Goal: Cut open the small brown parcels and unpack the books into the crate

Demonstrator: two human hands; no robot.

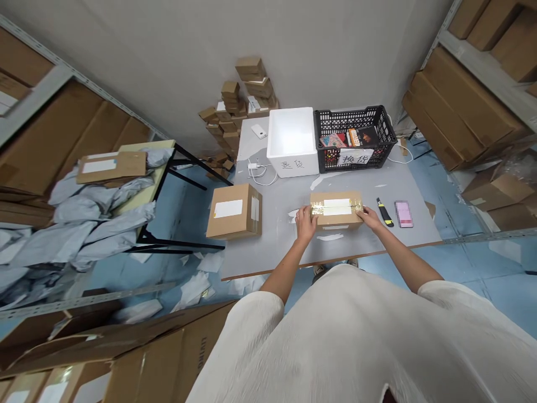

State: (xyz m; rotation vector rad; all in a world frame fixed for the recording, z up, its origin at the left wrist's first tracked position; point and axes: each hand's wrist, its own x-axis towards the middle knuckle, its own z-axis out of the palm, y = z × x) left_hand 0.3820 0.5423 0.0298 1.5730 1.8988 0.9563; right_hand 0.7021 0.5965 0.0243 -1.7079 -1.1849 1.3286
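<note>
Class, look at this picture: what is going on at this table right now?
A person stands at a grey table, holding a small taped cardboard box between both hands: the left hand at its left end, the right hand at its right end. A yellow-and-black utility knife and a pink phone lie to its right, a larger box to its left.

Even, fairly bright indoor light falls from above, with only faint, soft shadows on the grey tabletop (285,246). The white foam box (292,137) at the tabletop's far edge is overexposed, its inside washed out. Tape on the small carton (337,210) glints. Wide-angle distortion bends the shelves at both sides; corners look slightly soft.
</note>
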